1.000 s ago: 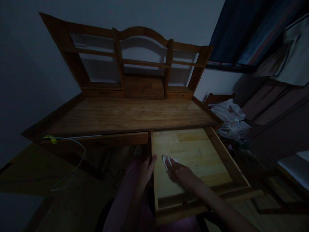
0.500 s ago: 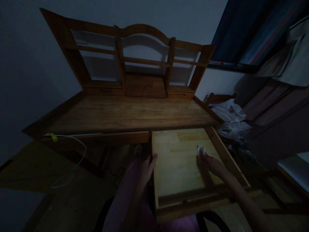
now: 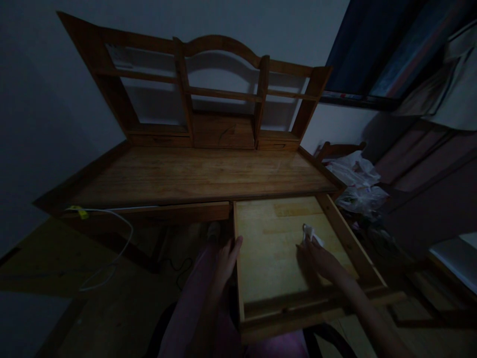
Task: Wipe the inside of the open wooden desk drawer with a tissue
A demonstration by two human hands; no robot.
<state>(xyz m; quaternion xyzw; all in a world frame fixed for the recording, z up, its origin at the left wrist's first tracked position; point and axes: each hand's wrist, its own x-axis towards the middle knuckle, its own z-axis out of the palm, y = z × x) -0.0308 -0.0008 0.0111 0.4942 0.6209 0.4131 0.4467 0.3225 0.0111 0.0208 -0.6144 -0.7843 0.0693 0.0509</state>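
The right hand pinches a crumpled white cloth against the bottom of the pulled-out drawer, right of its middle. The left hand touches the drawer's left side, fingertips at the rim; whether it grips the wood I cannot tell. The drawer juts from the right front of the wooden counter. A white cable with a yellow tag hangs off the counter's left front. A shelf rises along the back; plastic bags sit beyond the right end.
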